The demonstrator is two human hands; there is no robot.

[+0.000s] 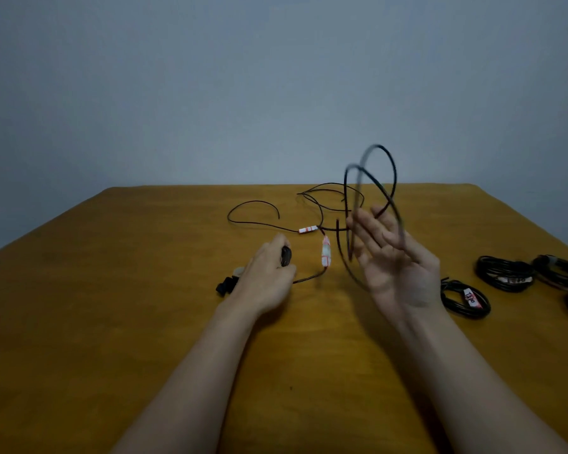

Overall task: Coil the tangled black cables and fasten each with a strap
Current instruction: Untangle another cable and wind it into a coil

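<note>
The left hand (pixel 269 276) rests on the table (pixel 112 290), its fingers curled round a dark end of the cable (pixel 309 279). The cable runs past two white tags (pixel 326 252) to a loose tangle (pixel 332 198) farther back. The right hand (pixel 397 260) is raised, its fingers (pixel 368 229) spread and nearly straight, with two blurred loops (pixel 379 146) ringed about them. Strapped coils (pixel 502 273) lie at the right.
</note>
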